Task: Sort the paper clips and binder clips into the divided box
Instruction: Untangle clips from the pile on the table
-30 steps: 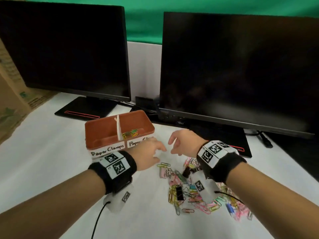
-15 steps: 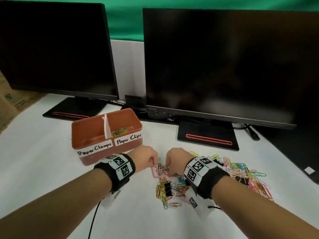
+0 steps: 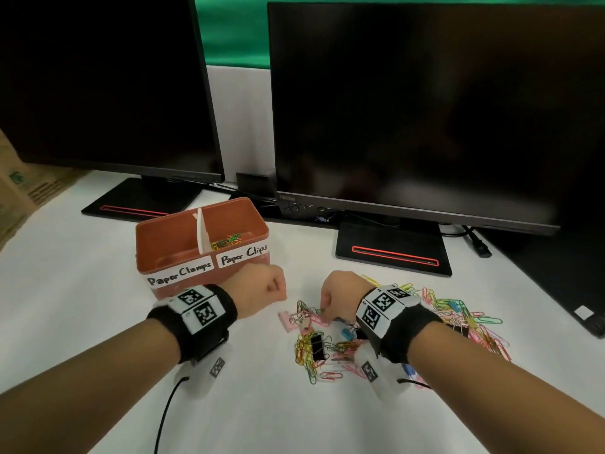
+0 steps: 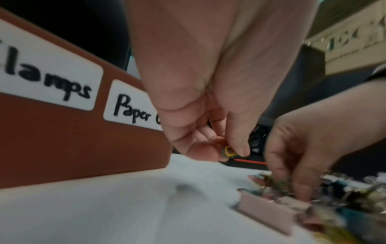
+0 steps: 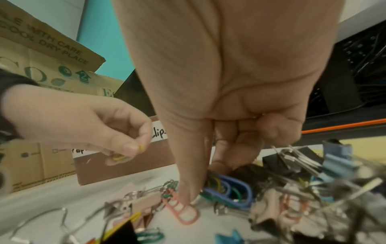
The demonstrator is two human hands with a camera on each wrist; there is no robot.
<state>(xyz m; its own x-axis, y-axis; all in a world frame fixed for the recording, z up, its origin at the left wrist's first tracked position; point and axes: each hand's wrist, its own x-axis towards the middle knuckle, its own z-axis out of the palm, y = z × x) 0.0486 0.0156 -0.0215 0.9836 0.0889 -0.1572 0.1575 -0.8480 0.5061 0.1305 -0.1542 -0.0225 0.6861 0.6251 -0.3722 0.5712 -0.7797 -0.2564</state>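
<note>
A brown divided box (image 3: pixel 183 247) stands at centre left, labelled "Paper Clamps" on the left half and "Paper Clips" on the right, with a few coloured paper clips (image 3: pixel 226 240) in the right half. My left hand (image 3: pixel 262 291) hovers just in front of it, pinching a yellow paper clip (image 4: pixel 228 151). A pile of coloured paper clips and binder clips (image 3: pixel 327 345) lies on the white table. My right hand (image 3: pixel 337 296) reaches down into the pile, thumb and fingers pinching a green paper clip (image 5: pixel 211 183) beside a blue one.
Two dark monitors (image 3: pixel 425 109) stand behind the box, their bases (image 3: pixel 393 253) on the table. A cardboard carton (image 3: pixel 19 198) sits at far left. More clips (image 3: pixel 465 319) spread to the right of my right wrist. A black binder clip (image 3: pixel 317 347) lies in the near pile.
Both hands dropped from beside the box to the pile. My left hand has lifted away toward the box with a yellow clip; my right stays in the pile.
</note>
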